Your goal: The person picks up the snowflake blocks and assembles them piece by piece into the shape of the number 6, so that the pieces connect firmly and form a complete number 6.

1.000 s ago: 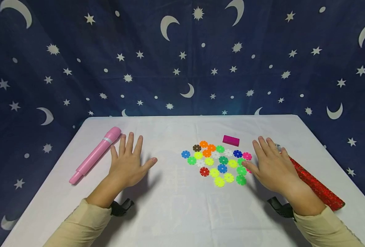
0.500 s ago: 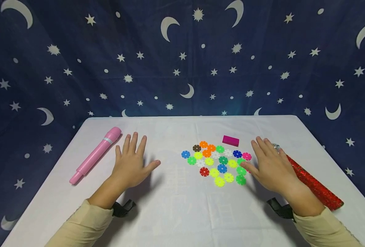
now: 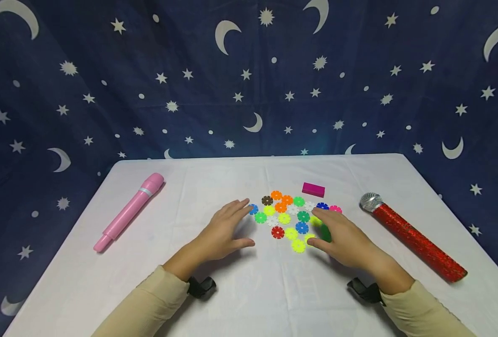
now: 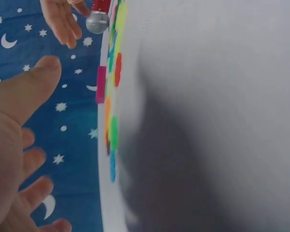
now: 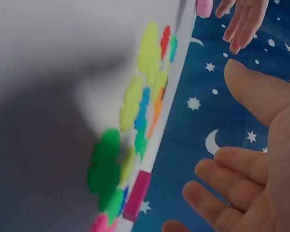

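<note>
A cluster of flat, notched plastic discs in many colours, among them a red disc (image 3: 278, 232) and a blue disc (image 3: 301, 228), lies mid-table. My left hand (image 3: 221, 234) hovers at the cluster's left side, thumb apart from the fingers, holding nothing. On the other side my right hand (image 3: 350, 238) hangs over the right-hand discs and partly hides several of them. In the right wrist view, its fingers are loosely bent with nothing between them, and green discs (image 5: 105, 164) lie below. Behind the cluster sits a magenta block (image 3: 313, 189).
A pink microphone (image 3: 128, 213) lies at the table's left. To the right lies a red glittery microphone (image 3: 417, 241) with a silver head. The white-covered table (image 3: 249, 299) ends at a dark blue cloth (image 3: 206, 117) with moons and stars.
Both hands have moved inward toward the discs, the left one shifting rightward and the right one leftward. The red microphone, partly covered before, is now in full view.
</note>
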Tool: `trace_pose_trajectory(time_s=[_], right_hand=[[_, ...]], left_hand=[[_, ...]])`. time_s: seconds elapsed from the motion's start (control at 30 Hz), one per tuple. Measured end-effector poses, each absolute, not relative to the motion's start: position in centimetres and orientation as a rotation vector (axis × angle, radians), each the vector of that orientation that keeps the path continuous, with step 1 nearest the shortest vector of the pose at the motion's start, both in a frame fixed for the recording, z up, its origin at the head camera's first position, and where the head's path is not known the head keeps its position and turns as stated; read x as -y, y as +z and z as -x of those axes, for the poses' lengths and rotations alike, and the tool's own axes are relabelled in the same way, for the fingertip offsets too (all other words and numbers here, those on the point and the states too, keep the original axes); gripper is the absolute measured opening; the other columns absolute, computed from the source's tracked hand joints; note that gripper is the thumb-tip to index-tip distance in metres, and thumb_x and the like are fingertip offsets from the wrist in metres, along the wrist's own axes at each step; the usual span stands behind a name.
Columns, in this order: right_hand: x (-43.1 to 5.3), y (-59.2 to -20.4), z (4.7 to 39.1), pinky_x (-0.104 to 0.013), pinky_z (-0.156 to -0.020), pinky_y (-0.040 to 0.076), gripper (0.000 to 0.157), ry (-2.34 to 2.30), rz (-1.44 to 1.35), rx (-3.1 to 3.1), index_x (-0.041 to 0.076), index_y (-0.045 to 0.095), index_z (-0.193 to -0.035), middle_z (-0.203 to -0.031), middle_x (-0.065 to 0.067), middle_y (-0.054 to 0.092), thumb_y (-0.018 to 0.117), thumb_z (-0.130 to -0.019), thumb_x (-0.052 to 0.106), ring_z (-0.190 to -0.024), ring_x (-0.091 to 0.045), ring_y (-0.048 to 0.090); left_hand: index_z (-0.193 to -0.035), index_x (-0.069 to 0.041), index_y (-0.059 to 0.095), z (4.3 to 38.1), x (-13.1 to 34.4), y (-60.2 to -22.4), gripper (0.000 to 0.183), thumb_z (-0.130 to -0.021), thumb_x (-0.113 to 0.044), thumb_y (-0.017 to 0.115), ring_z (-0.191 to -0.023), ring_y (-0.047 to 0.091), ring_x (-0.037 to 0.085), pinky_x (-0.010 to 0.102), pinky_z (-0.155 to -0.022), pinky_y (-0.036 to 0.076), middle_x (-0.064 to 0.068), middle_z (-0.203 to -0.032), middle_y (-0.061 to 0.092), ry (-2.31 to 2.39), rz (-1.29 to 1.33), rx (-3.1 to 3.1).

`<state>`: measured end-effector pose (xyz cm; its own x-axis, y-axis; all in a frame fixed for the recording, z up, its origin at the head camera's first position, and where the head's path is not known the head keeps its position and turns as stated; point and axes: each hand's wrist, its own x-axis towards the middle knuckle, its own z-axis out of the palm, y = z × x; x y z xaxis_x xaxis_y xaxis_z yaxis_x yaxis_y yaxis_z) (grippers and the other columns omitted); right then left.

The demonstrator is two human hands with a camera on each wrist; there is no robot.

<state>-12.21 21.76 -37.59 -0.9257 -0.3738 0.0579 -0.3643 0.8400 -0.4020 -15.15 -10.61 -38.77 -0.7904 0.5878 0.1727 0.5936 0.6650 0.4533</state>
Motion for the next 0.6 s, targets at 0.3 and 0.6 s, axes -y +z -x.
trace_pose_trajectory(time_s=[0.3,0.6], right_hand=[[-21.1,-38.5,12.3,-0.058,-0.102,0.043,0.064,-0.657,0.586,-2.844,0.005,0.059,-0.138,-0.134,-0.015,0.059,0.082,-0.084,0.03,-0.127,-0.039,0.05],[-20.7,-38.8,12.3,-0.055,-0.099,0.045,0.051,-0.685,0.613,-2.748,0.01,0.067,-0.129,-0.126,-0.004,0.064,0.081,-0.085,0.031,-0.119,-0.03,0.054]], left_hand=[[-0.145,-0.013,0.054,16.6,7.8,-39.6,0.067,-0.086,-0.032,0.081,-0.134,0.039,0.025,0.051,-0.109,0.029,-0.001,-0.144,0.054,-0.882,1.158,2.994],[-0.141,-0.023,0.059,17.2,6.0,-39.7,0.059,-0.087,-0.038,0.078,-0.124,0.043,0.018,0.04,-0.103,0.034,-0.009,-0.135,0.06,-0.748,1.253,3.132]])
